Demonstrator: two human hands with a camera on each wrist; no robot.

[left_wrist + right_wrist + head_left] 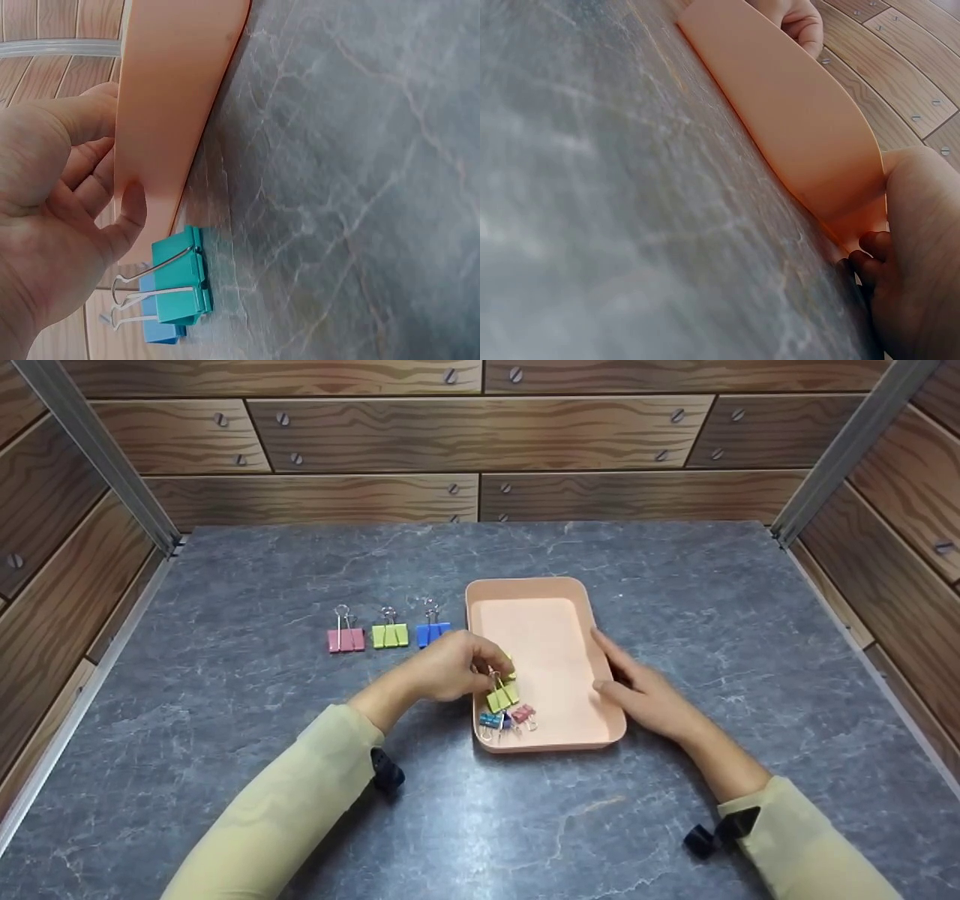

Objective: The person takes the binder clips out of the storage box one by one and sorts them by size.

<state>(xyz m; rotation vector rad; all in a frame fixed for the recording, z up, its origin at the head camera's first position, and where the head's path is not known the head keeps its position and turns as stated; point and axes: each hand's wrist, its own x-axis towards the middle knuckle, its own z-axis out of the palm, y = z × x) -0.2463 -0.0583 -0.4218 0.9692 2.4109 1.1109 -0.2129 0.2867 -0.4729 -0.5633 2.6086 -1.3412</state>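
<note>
A shallow peach tray (551, 660) sits on the table. My left hand (454, 666) reaches over its left wall and pinches a yellow-green binder clip (502, 697) by its wire handles, inside the tray. Just below lie small binder clips: a teal one (491, 721), a pink one (523, 712) and a dark blue one, partly covered. My right hand (651, 697) grips the tray's right wall, thumb at the rim; in the right wrist view its other fingers (874, 255) curl low against the outside. A teal binder clip (178, 277) stands beside the tray in the left wrist view, hidden in the head view.
Left of the tray, larger binder clips stand in a row: pink (346, 640), yellow-green (390, 635) and blue (433, 633). The grey marbled table (247, 585) is bordered by wood-patterned walls (480, 435) at the back and sides.
</note>
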